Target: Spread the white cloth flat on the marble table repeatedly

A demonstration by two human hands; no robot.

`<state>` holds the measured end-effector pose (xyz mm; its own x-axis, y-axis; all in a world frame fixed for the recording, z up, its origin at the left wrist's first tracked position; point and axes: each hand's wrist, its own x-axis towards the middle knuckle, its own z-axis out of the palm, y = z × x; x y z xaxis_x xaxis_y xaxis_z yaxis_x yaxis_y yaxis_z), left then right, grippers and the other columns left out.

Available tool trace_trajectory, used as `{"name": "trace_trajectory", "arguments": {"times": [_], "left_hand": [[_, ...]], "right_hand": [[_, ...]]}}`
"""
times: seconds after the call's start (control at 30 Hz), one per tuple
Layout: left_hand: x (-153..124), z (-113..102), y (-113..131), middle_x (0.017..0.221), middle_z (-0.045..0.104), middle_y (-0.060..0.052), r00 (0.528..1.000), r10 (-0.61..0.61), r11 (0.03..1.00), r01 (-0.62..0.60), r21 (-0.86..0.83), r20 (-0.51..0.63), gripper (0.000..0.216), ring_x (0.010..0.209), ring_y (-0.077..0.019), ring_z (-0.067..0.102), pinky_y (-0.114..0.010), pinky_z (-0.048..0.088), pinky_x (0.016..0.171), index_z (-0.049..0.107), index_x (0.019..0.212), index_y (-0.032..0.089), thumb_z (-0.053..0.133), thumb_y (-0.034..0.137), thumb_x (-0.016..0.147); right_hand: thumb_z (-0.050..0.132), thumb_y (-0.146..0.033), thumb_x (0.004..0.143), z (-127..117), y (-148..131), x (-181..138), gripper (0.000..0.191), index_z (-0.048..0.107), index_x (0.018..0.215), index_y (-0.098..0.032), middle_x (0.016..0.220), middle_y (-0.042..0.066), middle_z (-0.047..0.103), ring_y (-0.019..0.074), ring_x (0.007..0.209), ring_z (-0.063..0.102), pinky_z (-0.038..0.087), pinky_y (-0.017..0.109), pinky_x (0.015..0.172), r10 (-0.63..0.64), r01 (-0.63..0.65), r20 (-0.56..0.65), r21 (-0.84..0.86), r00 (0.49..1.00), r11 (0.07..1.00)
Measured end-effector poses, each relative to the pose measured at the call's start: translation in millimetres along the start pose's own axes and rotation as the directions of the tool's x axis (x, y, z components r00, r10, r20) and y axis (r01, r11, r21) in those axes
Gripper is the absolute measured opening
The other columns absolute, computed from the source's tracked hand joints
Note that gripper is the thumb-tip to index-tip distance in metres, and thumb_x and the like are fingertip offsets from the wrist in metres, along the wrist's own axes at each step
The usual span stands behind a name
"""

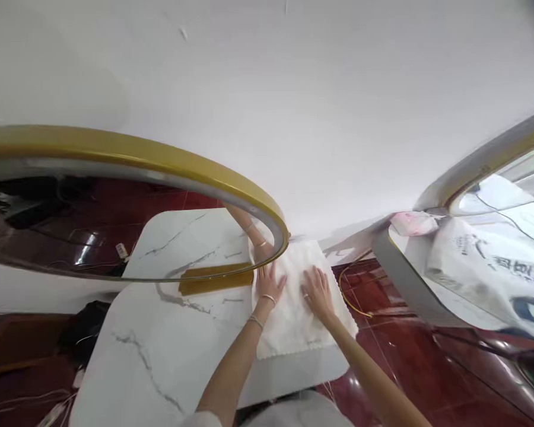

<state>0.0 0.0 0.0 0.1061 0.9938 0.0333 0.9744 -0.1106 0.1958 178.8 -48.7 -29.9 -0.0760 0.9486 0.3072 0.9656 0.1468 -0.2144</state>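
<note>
A white textured cloth point(293, 314) lies on the right end of a white marble-patterned table point(160, 344). My left hand point(269, 281) rests flat on the cloth's left part, fingers stretched out, beside the gold rim of a mirror. My right hand point(318, 290) lies flat on the middle of the cloth, fingers spread, a ring on one finger. Bracelets circle my left wrist. Neither hand holds anything.
A large oval gold-framed mirror point(204, 169) stands on the table against the white wall and reflects my arm. A second mirror point(485, 160) leans at the right, with a printed white bag point(480, 261) by it. A thin yellow cable point(351, 296) lies on the dark red floor.
</note>
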Motion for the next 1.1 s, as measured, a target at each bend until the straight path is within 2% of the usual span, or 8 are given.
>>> {"name": "trace_trajectory", "arguments": {"times": [0.1, 0.2, 0.33, 0.43, 0.63, 0.73, 0.83, 1.1], "left_hand": [[-31, 9, -7, 0.151, 0.029, -0.015, 0.996, 0.068, 0.997, -0.07, -0.021, -0.065, 0.064, 0.14, -0.0305, 0.024, -0.046, 0.026, 0.113, 0.036, 0.142, 0.018, 0.048, 0.049, 0.088], [-42, 13, -4, 0.152, 0.025, -0.016, 0.994, 0.089, 0.995, -0.092, -0.035, -0.07, 0.065, 0.141, -0.0327, 0.019, -0.048, 0.025, 0.113, 0.037, 0.141, 0.017, 0.049, 0.05, 0.086], [-23, 15, 20, 0.152, 0.024, -0.017, 0.998, 0.032, 0.998, -0.034, -0.046, -0.05, 0.063, 0.14, -0.0394, 0.017, -0.057, 0.025, 0.11, 0.039, 0.141, 0.017, 0.05, 0.046, 0.086], [5, 20, 36, 0.154, 0.023, -0.011, 0.987, 0.156, 0.985, -0.158, -0.07, -0.034, 0.059, 0.141, -0.0366, 0.016, -0.057, 0.023, 0.111, 0.038, 0.141, 0.026, 0.048, 0.047, 0.087], [57, 27, 32, 0.155, 0.023, -0.007, 0.97, 0.24, 0.962, -0.244, -0.122, -0.047, 0.058, 0.141, -0.0325, 0.021, -0.052, 0.02, 0.114, 0.039, 0.14, 0.028, 0.051, 0.048, 0.087], [53, 25, 31, 0.154, 0.026, -0.007, 0.974, 0.222, 0.966, -0.227, -0.125, -0.053, 0.054, 0.141, -0.0299, 0.02, -0.051, 0.02, 0.114, 0.04, 0.139, 0.026, 0.048, 0.044, 0.089], [8, 23, 29, 0.154, 0.024, -0.011, 0.98, 0.191, 0.974, -0.196, -0.111, -0.049, 0.057, 0.142, -0.0311, 0.018, -0.055, 0.018, 0.113, 0.037, 0.141, 0.023, 0.046, 0.045, 0.09], [-190, 9, 5, 0.156, 0.014, -0.011, 0.935, 0.356, 0.933, -0.356, -0.061, -0.015, 0.068, 0.142, -0.0333, 0.015, -0.057, 0.014, 0.111, 0.022, 0.147, 0.03, 0.048, 0.049, 0.087]], "right_hand": [[0.036, -0.038, 0.095, -11, 3, -61, 0.059, 0.017, 0.149, -0.025, 0.156, 0.009, 0.014, 0.0272, 0.141, 0.02, 0.027, 0.047, 0.11, -0.003, 0.003, 0.059, -0.001, 0.998, 1.0], [0.035, -0.04, 0.096, -21, 3, -87, 0.061, 0.011, 0.15, -0.028, 0.156, 0.006, 0.013, 0.0255, 0.142, 0.019, 0.024, 0.047, 0.111, -0.011, 0.014, 0.106, -0.024, 0.994, 1.0], [0.035, -0.038, 0.096, -22, 1, -67, 0.061, 0.009, 0.15, -0.029, 0.156, 0.005, 0.011, 0.0249, 0.142, 0.018, 0.021, 0.047, 0.112, -0.015, 0.02, 0.11, -0.049, 0.994, 0.999], [0.035, -0.037, 0.096, -15, 1, -39, 0.061, 0.008, 0.15, -0.03, 0.156, 0.004, 0.011, 0.0242, 0.142, 0.017, 0.018, 0.047, 0.113, -0.032, 0.037, 0.116, -0.044, 0.993, 0.998], [0.034, -0.039, 0.096, 1, 6, 1, 0.058, 0.015, 0.149, -0.026, 0.155, 0.007, 0.018, 0.0238, 0.142, 0.016, 0.018, 0.046, 0.113, -0.033, 0.038, 0.083, -0.051, 0.996, 0.998], [0.034, -0.038, 0.096, 4, 8, 5, 0.056, 0.018, 0.149, -0.026, 0.154, 0.007, 0.021, 0.0232, 0.142, 0.018, 0.02, 0.045, 0.113, -0.049, 0.051, 0.056, -0.036, 0.997, 0.998], [0.035, -0.036, 0.097, 0, 9, -11, 0.056, 0.018, 0.149, -0.027, 0.154, 0.006, 0.023, 0.0235, 0.14, 0.023, 0.023, 0.045, 0.112, -0.038, 0.038, 0.01, -0.007, 0.999, 0.999], [0.036, -0.037, 0.096, -33, 1, -107, 0.059, 0.014, 0.15, -0.027, 0.154, 0.007, 0.023, 0.0258, 0.139, 0.025, 0.029, 0.045, 0.109, -0.054, 0.054, 0.045, 0.002, 0.998, 0.999]]}}
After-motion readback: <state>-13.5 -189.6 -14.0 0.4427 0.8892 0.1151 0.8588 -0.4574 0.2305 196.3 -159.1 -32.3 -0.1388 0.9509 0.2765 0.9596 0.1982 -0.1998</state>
